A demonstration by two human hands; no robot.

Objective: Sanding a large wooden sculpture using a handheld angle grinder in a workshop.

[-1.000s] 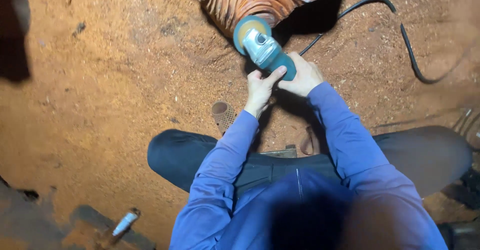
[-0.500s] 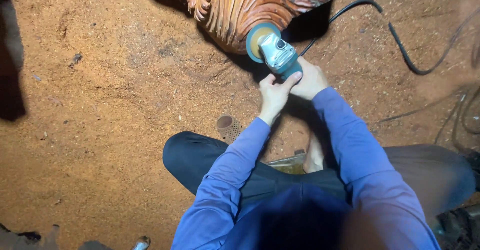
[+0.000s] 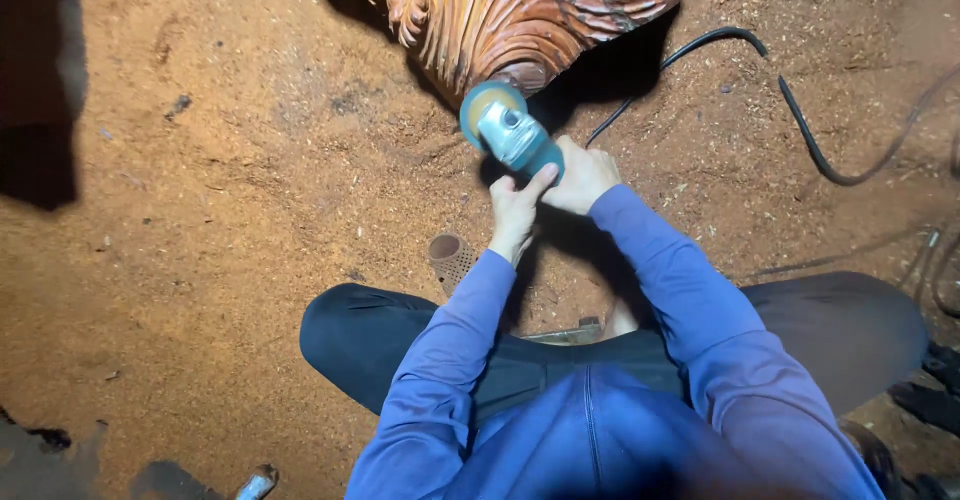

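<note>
No packages, labels or signs can be made out. The surface is a floor of orange-brown sawdust, loose and uneven, with scattered chips. A dark shadow lies along the upper left edge. At the bottom left edge a small pale cylindrical item lies on darker ground; its kind cannot be told.

Left of centre, a short perforated tube stands in the sawdust just beside the person's left knee. The person sits on the floor in dark trousers and blue sleeves.

At top centre stands a carving of reddish wood, cut with deep curved grooves. A grinder, teal with a grey head, is at the carving's lower edge, its disc against the wood. The left hand has fingers closed around the rear of the grinder body, the index finger extended along it. The right hand is wrapped around the same body from the other side, fingers curled shut; the two hands are touching.

Between the legs a flat metal piece lies on the floor, partly hidden by the arms.

Right of centre, a black cable runs from behind the grinder, loops across the sawdust and leaves at the right edge. Thinner cables lie near the right knee. Dark items at the lower right edge are unidentifiable.
</note>
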